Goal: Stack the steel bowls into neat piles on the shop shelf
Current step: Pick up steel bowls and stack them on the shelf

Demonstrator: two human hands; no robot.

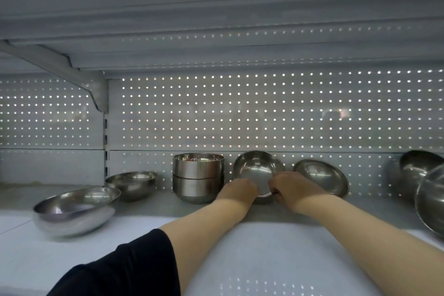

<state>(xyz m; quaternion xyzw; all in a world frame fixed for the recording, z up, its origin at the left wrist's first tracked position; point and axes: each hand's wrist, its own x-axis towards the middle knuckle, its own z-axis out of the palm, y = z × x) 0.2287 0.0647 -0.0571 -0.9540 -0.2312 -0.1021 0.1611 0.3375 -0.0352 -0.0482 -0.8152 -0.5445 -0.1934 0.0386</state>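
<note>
While tilted, bowl [258, 170] sits gripped between left hand [240, 190], right hand [292, 187].

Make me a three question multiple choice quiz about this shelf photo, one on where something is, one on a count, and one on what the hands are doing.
1. Where is the tall pile of straight-sided steel bowls?
A. Just left of the tilted steel bowl held by the hands
B. At the far right end of the shelf
C. On the upper shelf

2. How many bowls show in that tall pile?
A. Two
B. Four
C. Six

3. What are the hands doing?
A. Hanging idle, off the shelf
B. Both gripping the lower rim of the tilted steel bowl
C. Lifting the wide shallow steel bowl at the front left

Answers: 1 A, the pile stands beside the left hand. 2 A, one seam divides it into two. 3 B, the left hand and the right hand curl around the rim while the bowl leans against the grey perforated back panel.
</note>
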